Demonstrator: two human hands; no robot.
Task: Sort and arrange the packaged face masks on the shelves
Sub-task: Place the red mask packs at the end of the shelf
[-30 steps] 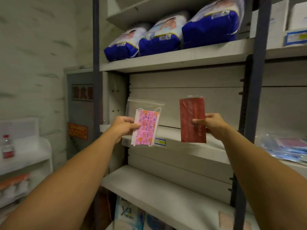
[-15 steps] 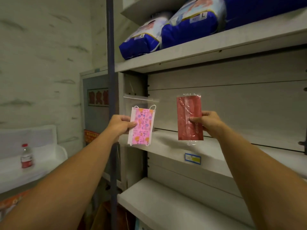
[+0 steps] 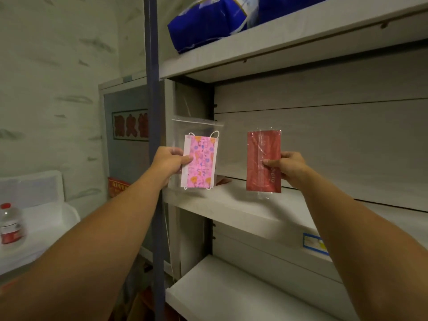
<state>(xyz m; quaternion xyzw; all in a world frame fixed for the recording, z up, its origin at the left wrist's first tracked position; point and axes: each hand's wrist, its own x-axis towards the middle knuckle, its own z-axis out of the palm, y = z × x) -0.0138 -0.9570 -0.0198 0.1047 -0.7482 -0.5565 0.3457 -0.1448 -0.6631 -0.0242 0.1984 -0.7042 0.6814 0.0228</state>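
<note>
While I am facing the shelves, my left hand point(image 3: 168, 162) is pinching the pink patterned mask point(image 3: 201, 167) in its clear bag by the left edge, upright above the middle shelf point(image 3: 231, 209). My right hand point(image 3: 288, 166) is gripping the red packaged mask point(image 3: 260, 158) by its right edge, thumb across the front, also upright and well apart from the pink one. Blue packs point(image 3: 208, 26) are lying on the shelf above.

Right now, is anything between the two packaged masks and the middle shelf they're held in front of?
Nothing visible blocks them. The left hand pinches the pink mask pack and the right hand pinches the red mask pack, both above the middle shelf. Only a reddish item lies behind the pink pack.
</note>
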